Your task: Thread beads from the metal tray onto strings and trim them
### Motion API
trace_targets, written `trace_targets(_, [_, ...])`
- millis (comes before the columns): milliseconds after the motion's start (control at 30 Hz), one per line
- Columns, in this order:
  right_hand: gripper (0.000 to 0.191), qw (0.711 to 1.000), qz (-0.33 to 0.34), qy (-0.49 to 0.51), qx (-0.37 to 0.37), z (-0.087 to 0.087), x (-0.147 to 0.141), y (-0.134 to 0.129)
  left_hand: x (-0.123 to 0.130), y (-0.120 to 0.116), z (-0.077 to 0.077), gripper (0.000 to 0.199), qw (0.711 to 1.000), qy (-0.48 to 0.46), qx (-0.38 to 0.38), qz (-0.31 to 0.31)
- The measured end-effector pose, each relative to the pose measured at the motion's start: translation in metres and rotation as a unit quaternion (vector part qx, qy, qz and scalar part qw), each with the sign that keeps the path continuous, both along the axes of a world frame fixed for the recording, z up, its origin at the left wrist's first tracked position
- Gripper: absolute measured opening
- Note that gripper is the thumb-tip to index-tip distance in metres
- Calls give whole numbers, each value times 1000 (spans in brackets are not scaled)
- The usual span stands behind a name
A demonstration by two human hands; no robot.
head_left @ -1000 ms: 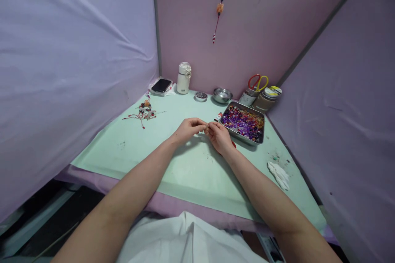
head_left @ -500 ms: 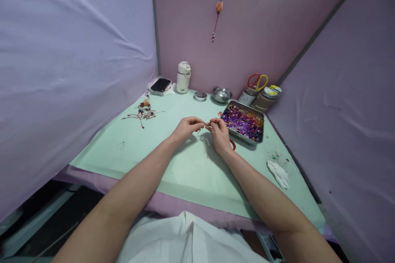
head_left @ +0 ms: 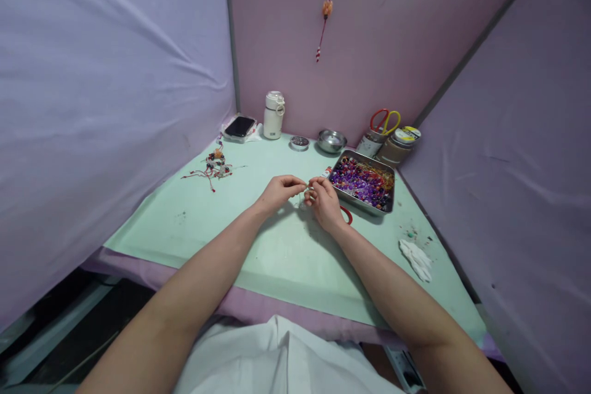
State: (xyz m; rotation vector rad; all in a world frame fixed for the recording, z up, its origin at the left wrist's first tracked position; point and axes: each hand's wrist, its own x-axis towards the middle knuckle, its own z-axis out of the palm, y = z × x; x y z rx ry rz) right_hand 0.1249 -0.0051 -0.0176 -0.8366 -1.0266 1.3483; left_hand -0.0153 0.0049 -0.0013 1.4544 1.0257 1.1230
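"So, from the head view, what do we have between our hands?"

"A thin thread [head_left: 299, 202], its lower part hanging just above the middle of the pale green tabletop [head_left: 277, 258]. Something small may be on it, but it is too tiny for us to make out."

"How are we holding it?"

"Our left hand [head_left: 281, 192] has thumb and forefinger pinched together on the thread, palm turned down. Our right hand [head_left: 325, 202] is half curled, its fingertips nearly meeting the left ones; whether they grip the thread too, we cannot tell."

"And close by us?"

"Beside our right hand sits a metal tray [head_left: 369, 210] heaped with purple, red and dark beads [head_left: 357, 181]. A red loop [head_left: 347, 215] shows partly from behind our right wrist, and a small red-capped bottle [head_left: 327, 172] stands at the tray's left edge."

"Farther off?"

"To our left lies a tangle of beaded red cords [head_left: 216, 163]. Along the back we see a phone [head_left: 241, 127], a white flask [head_left: 274, 116], a small round dish [head_left: 300, 143], a steel bowl [head_left: 332, 141], scissors with red and yellow handles [head_left: 392, 122] upright in a jar [head_left: 368, 146], and a lidded jar [head_left: 397, 151]. A crumpled white cloth [head_left: 415, 258] lies on our right."

"Above us?"

"A beaded pendant [head_left: 327, 9] hangs against the pink wall [head_left: 281, 24]."
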Motion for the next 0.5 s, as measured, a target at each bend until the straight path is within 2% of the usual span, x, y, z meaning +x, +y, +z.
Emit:
trace_targets(100, [13, 1000, -4, -23, 12, -1, 1, 1, 0, -1, 1, 27, 1000, 9, -4, 2])
trace_targets(333, [12, 978, -60, -163, 115, -6, 6, 3, 0, 0, -1, 27, 1000, 8, -14, 6])
trace_targets(500, [13, 965, -86, -193, 153, -5, 7, 2, 1, -1, 0, 29, 999, -21, -44, -10])
